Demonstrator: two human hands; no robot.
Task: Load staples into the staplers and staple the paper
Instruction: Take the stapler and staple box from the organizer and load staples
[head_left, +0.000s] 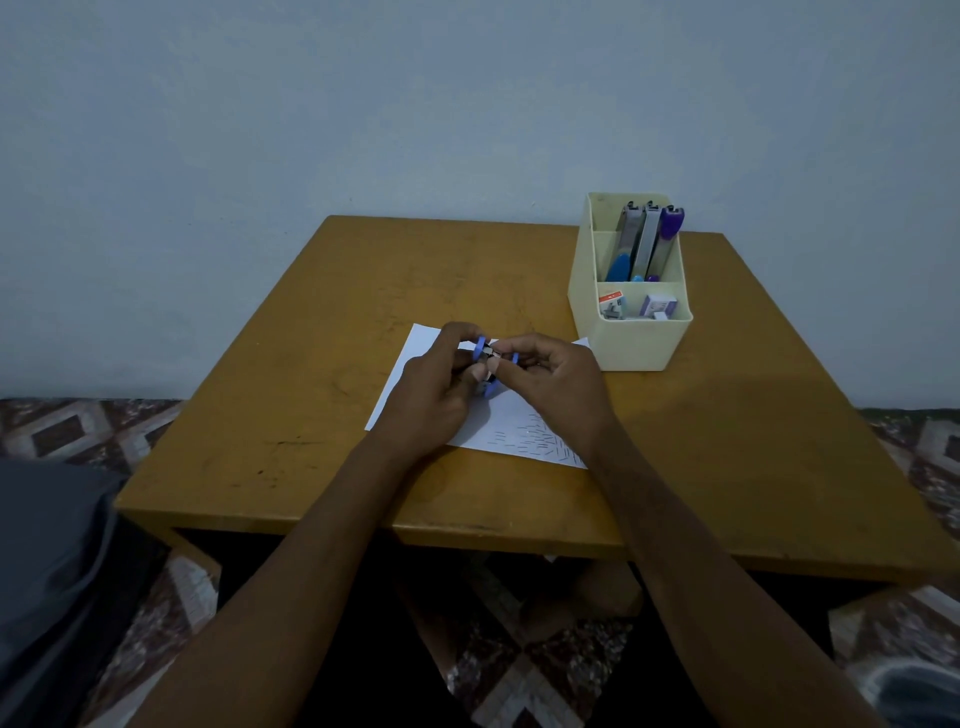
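**Tiny blue stapler, fiddly reload, wish me luck**

My left hand (441, 376) is wrapped round the blue stapler (487, 364), fingers curled over it, holding it up just above the paper (415, 358). My right hand (553, 379) comes in from the other side and pinches the metal bit in the middle with thumb and fingertips. I honestly can't tell if there's a strip of staples between those fingers. It's tiny and my knuckles cover most of it. My guess is I'm mid-load.

Stuff that could go sideways from here:

- The light is dim and both hands crowd the opening, so a strip could go in crooked and jam, or snap in the pinch.
- If the top springs back while my fingertips sit right at the metal mouth, that's a nipped finger.
- The stapler hangs in the air, not braced on the table (311, 338), so one slip and it drops onto the sheet.

Near the front right corner of the paper is a scatter of staples (530, 441), short dark dashes. I can't say whether they're loose or punched in. If loose, dragging the sheet would sweep them off the near edge.

Further right, just beside the paper's far corner, sits the plastic box (631, 343). The other staplers (641, 239) stand in its back section and the staple packs (613, 304) lie in the front one. A careless reach could tip those tall staplers over.
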